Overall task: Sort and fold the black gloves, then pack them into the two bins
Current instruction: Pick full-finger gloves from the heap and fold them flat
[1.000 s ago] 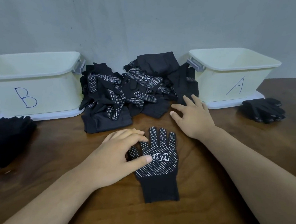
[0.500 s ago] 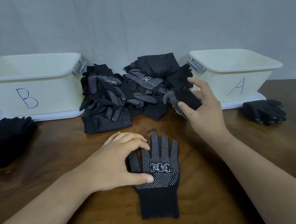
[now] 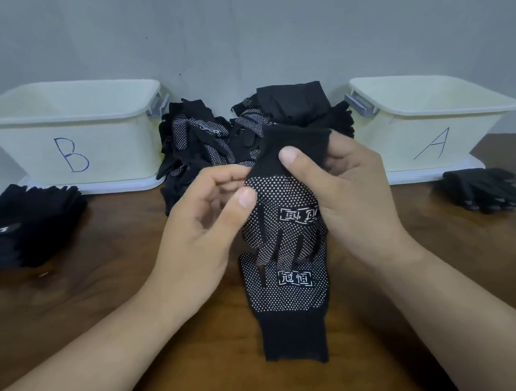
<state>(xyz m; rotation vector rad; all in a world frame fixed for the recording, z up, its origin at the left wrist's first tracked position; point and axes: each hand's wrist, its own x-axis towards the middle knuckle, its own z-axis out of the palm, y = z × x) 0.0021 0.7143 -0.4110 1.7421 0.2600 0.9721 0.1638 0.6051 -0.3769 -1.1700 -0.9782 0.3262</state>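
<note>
A black dotted glove (image 3: 283, 203) hangs cuff up, fingers down, above the table. My right hand (image 3: 350, 195) grips its cuff with the thumb across it. My left hand (image 3: 206, 222) pinches its left edge between thumb and fingers. Under it a second dotted glove (image 3: 292, 300) lies flat on the table, cuff toward me, its fingers partly hidden by the held one. Behind my hands lies a loose pile of black gloves (image 3: 211, 144). Bin B (image 3: 73, 129) stands at the left and bin A (image 3: 430, 121) at the right.
A stack of black gloves (image 3: 22, 226) lies in front of bin B at the left edge. A smaller stack of gloves (image 3: 483, 191) lies right of bin A. Both bins rest on white lids against a grey wall. The table is dark wood.
My right hand pulled a glove out of the pile and brought it over the flat glove. My left hand left the flat glove and took the held glove's edge.
</note>
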